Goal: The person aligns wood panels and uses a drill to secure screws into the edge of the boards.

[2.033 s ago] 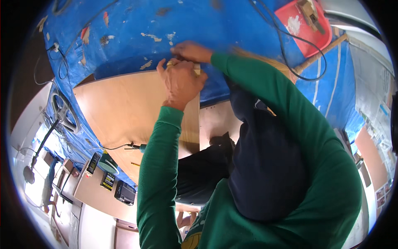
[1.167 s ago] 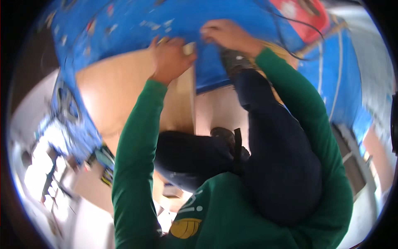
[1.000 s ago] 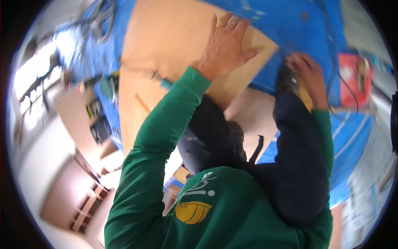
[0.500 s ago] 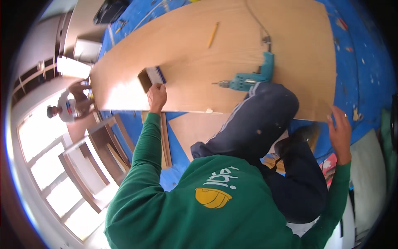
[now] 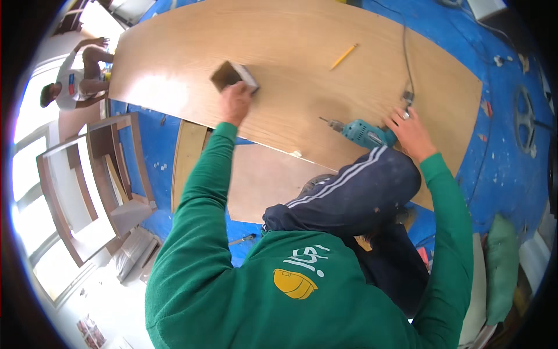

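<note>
My left hand (image 5: 235, 103) is closed on the near edge of a small open cardboard box (image 5: 225, 77), brown inside with a pale printed side. It is just over the wooden board (image 5: 279, 64); I cannot tell whether it touches. My right hand (image 5: 414, 135) is at the handle of a teal corded power drill (image 5: 367, 134), its fingers curled over the grip near the cord. The drill lies on its side on the board, its bit toward the left. A yellow pencil (image 5: 344, 57) rests on the board beyond the drill.
My bent knee (image 5: 366, 177) is at the board's near edge, close to the drill. The drill's cord (image 5: 405, 52) runs to the far side. Blue sheeting (image 5: 500, 174) covers the floor. At left are a wooden frame (image 5: 93, 180) and another person (image 5: 72, 81). A green cushion (image 5: 501, 267) lies at right.
My right hand has come from beside the board to the drill's handle. The box in my left hand has turned and moved a little away from me. The whole view has turned.
</note>
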Motion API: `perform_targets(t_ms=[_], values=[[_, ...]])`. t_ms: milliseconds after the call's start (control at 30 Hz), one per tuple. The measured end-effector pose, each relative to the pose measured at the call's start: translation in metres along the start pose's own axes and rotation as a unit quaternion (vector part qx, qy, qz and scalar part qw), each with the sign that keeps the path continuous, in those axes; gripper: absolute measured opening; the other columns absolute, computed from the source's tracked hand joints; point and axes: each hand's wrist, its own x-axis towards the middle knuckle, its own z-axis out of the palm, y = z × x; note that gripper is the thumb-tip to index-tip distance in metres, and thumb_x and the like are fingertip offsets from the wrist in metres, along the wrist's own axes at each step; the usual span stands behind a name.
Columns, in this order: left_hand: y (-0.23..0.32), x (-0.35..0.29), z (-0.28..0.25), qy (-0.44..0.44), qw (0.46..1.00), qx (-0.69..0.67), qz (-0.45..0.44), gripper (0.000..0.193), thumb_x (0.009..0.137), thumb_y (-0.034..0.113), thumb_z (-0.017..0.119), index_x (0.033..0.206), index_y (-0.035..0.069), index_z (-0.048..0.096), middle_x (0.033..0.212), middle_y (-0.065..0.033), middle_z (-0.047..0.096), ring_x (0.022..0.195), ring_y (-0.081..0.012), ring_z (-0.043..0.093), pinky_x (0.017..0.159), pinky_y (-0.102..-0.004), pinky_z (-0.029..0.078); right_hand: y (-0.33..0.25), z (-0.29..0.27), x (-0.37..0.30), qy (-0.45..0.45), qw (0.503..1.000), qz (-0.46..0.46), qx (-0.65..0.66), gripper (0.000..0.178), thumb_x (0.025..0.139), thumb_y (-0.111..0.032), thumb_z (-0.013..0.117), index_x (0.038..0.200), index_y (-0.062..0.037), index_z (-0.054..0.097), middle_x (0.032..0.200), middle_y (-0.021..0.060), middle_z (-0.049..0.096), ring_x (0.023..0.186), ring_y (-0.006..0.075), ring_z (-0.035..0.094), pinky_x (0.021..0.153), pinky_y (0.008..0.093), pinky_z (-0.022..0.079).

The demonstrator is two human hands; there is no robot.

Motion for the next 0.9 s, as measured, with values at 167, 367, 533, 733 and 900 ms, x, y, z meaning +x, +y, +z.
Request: perform_targets(t_ms=[167,367,533,733,900], values=[[0.099,-0.033,0.038,0.007,0.998,-0.069,-0.002,0.018,0.095,0.025,0.074,0.090,0.008,0.069,0.086,-0.0172,0.073,0.084,-0.0421,0.071,0.073,-0.0537,0.055,-0.012,0.004,-0.016,0.011,0.999,0.039,-0.010,0.046,0.089,-0.006,0.068,0.134,-0.0137,0.066,0.118,0.0130,0.066,0.133,0.0335,0.058,0.124,0.0563,0.035],[0.141,-0.026,0.023,0.041,0.982,-0.179,0.037,0.018,0.090,0.006,0.064,0.106,0.003,0.072,0.100,-0.0222,0.076,0.097,-0.0433,0.072,0.082,-0.0505,0.059,0.007,0.040,-0.028,0.075,0.995,0.056,-0.037,0.041,0.086,-0.006,0.069,0.127,-0.0103,0.068,0.113,0.0149,0.065,0.121,0.0343,0.063,0.122,0.0553,0.036],[0.088,0.009,-0.009,0.013,0.997,-0.074,0.012,0.021,0.094,0.008,0.059,0.105,0.003,0.077,0.101,-0.0230,0.077,0.094,-0.0445,0.073,0.083,-0.0526,0.059,-0.004,-0.013,-0.021,0.096,0.992,0.072,-0.025,0.040,0.082,-0.006,0.073,0.122,-0.0094,0.070,0.100,0.0113,0.063,0.105,0.0301,0.065,0.113,0.0528,0.042],[0.107,0.065,0.031,-0.202,0.977,0.067,-0.023,0.022,0.094,0.016,0.064,0.099,0.000,0.078,0.100,-0.0284,0.075,0.096,-0.0468,0.073,0.082,-0.0529,0.060,-0.014,-0.066,-0.035,0.153,0.981,0.123,-0.005,0.045,0.076,-0.005,0.079,0.120,-0.0110,0.071,0.094,0.0083,0.063,0.098,0.0295,0.065,0.108,0.0519,0.042],[0.064,0.075,0.077,-0.177,0.948,0.207,0.167,0.022,0.093,0.019,0.064,0.085,0.002,0.076,0.086,-0.0212,0.073,0.085,-0.0417,0.074,0.077,-0.0515,0.060,-0.040,-0.101,-0.072,0.291,0.917,0.235,0.142,0.052,0.073,-0.015,0.086,0.123,-0.0117,0.072,0.101,0.0105,0.072,0.101,0.0332,0.068,0.105,0.0502,0.043]])
